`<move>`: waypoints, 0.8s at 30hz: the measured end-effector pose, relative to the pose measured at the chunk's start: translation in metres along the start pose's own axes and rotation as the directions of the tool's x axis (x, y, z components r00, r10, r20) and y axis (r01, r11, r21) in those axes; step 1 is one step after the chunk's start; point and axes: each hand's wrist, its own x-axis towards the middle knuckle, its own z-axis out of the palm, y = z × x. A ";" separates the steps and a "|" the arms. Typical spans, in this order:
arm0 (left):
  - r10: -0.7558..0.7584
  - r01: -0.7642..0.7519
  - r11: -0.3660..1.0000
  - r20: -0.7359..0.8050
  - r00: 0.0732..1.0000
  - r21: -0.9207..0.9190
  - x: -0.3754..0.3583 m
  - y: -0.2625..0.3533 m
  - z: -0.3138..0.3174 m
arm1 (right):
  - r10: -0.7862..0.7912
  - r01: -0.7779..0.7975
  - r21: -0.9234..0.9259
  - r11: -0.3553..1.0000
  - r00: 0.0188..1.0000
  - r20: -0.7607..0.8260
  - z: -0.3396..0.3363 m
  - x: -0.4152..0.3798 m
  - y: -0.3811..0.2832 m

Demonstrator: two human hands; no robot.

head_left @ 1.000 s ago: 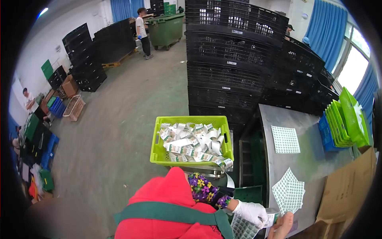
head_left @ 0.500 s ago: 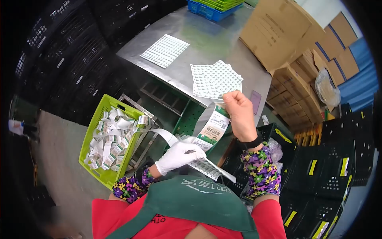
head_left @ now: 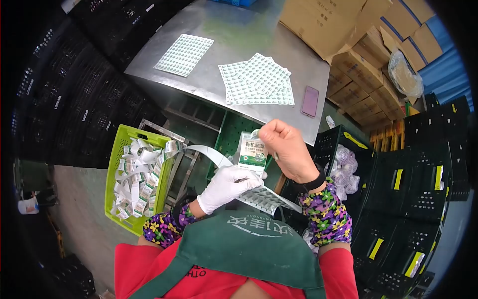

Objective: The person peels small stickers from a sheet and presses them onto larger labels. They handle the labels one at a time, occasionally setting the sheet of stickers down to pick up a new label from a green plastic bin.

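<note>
Centrally, a printed label strip spans the two hands and trails into loose coils inside the green crate. The gloved left hand is closed around the strip and, apparently, a sticker sheet; the bare right hand pinches the label's upper edge, its fingertips nearly together. A snag among the coils could tug the strip askew or tear it, while a slackened left grip could let the projecting sheet slip.
</note>
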 end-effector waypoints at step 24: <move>-0.061 0.080 0.991 -0.170 0.984 0.109 -0.005 -0.009 0.002 | -0.059 -0.092 -0.509 0.856 0.960 -0.273 0.006 -0.051 0.038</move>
